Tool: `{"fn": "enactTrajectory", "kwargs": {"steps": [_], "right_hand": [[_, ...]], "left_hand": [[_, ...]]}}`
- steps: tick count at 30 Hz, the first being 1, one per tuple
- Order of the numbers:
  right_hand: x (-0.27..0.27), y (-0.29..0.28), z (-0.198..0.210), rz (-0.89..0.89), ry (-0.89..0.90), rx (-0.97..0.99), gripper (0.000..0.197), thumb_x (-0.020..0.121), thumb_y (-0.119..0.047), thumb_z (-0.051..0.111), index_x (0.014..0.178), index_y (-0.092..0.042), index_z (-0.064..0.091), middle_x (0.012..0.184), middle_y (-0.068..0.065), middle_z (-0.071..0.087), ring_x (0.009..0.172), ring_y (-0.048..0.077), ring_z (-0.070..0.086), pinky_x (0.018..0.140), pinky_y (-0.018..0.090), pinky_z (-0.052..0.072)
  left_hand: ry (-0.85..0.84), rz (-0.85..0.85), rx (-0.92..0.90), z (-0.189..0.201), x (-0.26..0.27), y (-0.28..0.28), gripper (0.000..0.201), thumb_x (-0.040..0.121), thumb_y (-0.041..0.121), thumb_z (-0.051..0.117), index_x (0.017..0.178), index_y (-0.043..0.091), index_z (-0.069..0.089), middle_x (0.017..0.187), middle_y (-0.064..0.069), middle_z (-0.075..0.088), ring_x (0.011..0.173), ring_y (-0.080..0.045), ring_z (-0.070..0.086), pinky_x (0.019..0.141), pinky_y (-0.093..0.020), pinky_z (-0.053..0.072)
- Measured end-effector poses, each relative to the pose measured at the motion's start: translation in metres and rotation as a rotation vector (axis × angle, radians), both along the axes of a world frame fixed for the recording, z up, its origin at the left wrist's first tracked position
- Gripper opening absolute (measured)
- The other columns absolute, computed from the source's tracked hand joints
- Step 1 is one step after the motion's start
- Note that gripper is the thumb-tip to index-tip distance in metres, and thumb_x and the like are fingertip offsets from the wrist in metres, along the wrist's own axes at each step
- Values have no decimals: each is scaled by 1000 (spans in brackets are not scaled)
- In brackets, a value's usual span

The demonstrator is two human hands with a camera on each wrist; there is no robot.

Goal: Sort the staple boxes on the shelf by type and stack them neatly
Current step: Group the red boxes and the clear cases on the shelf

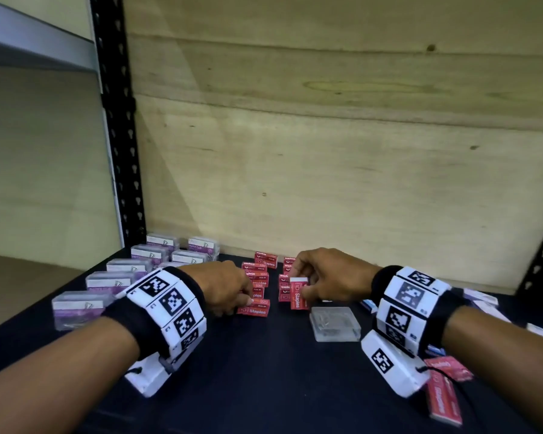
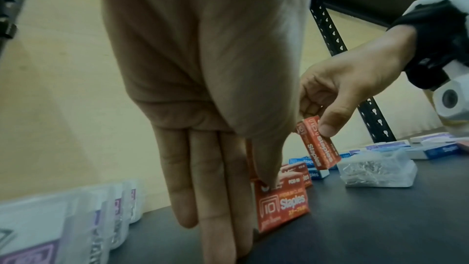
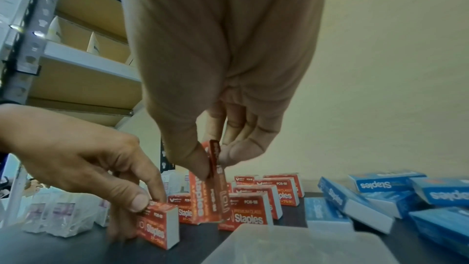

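Note:
Two short rows of red staple boxes (image 1: pixel 258 270) stand on the dark shelf (image 1: pixel 264 371) near the back wall. My left hand (image 1: pixel 248 300) pinches the top of the nearest red box (image 3: pixel 158 224) of the left row, which stands on the shelf, thumb in front and fingers behind. My right hand (image 1: pixel 298 278) pinches another red staple box (image 1: pixel 298 292) by its upper end and holds it upright, just above the shelf, beside the right row (image 3: pixel 253 208). Blue staple boxes (image 3: pixel 380 186) lie jumbled to the right.
Clear paper clip boxes with purple labels (image 1: pixel 119 277) line the left side of the shelf. A clear plastic box (image 1: pixel 334 322) sits just in front of my right hand. More red boxes (image 1: pixel 444 393) lie at the near right. A black shelf post (image 1: pixel 116 120) rises at the back left.

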State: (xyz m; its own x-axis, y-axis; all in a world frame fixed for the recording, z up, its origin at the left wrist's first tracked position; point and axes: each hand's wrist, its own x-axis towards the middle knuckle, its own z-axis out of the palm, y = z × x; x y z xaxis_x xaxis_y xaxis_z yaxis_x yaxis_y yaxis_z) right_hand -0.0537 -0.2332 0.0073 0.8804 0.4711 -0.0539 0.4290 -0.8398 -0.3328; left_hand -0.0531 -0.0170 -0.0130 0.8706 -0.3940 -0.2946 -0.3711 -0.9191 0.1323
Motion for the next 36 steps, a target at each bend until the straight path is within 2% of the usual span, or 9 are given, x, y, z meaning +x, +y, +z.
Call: {"fn": "enactTrajectory", "kwargs": {"steps": [3,6,10,19,24,27,31,33,36], "right_hand": [[2,5,1,30,-5,-54,18,89,-19,69,104,-26,61,84,-14,61,75,5,58,70,20,47],[3,10,-1,102,-4,-150,24,91,-19,65,115,-24,65,98,-3,65,86,13,60,79,28,50],[11,15,-9,180,-6,-271,29,91,-15,63,120,-22,65,99,-8,60,85,10,54,74,23,43],[24,17,-21,154,1,-347,33,92,-22,69,124,-20,61,99,-9,56,89,11,52,77,24,42],[23,10,-13,118,-6,-313,33,85,-30,76,114,-27,60,102,-9,61,91,13,57,80,28,48],[19,-5,0,89,-34,-329,24,87,-36,73,103,-29,56,97,-8,60,85,13,57,71,27,42],[13,-35,16,23,11,-356,30,88,-37,71,114,-24,61,97,-7,62,89,16,58,76,27,44],[6,-52,20,-22,34,-386,31,88,-38,71,114,-26,62,96,-10,61,85,13,58,76,26,44],[-6,-79,23,-85,56,-459,31,88,-38,70,116,-26,63,92,-12,58,80,12,55,71,24,39]], "left_hand": [[44,25,-33,-1,2,-1,22,102,36,48,109,22,64,91,3,74,66,-10,70,81,-29,58],[66,40,-36,-1,7,-1,17,102,36,50,101,24,62,89,3,75,62,-9,70,82,-31,59],[72,50,-50,0,8,0,16,102,35,50,92,25,58,88,4,75,66,-11,72,79,-28,58],[66,72,-85,0,7,1,18,102,35,49,102,21,60,89,3,74,75,-13,74,77,-29,58],[60,58,-71,8,-5,2,26,100,40,51,116,20,54,94,3,72,81,-13,72,70,-22,52],[-66,19,93,15,-15,2,36,99,48,49,121,20,46,99,4,63,87,-19,63,75,-26,46],[-335,-56,183,26,-28,-11,33,95,56,48,112,27,48,104,2,61,96,-21,59,75,-31,44],[-345,-138,166,28,-32,-29,31,93,56,51,109,29,52,100,6,62,95,-20,59,75,-30,44],[-293,-248,152,24,-31,-57,38,90,58,55,117,31,54,115,5,63,107,-21,59,82,-30,45]]}}
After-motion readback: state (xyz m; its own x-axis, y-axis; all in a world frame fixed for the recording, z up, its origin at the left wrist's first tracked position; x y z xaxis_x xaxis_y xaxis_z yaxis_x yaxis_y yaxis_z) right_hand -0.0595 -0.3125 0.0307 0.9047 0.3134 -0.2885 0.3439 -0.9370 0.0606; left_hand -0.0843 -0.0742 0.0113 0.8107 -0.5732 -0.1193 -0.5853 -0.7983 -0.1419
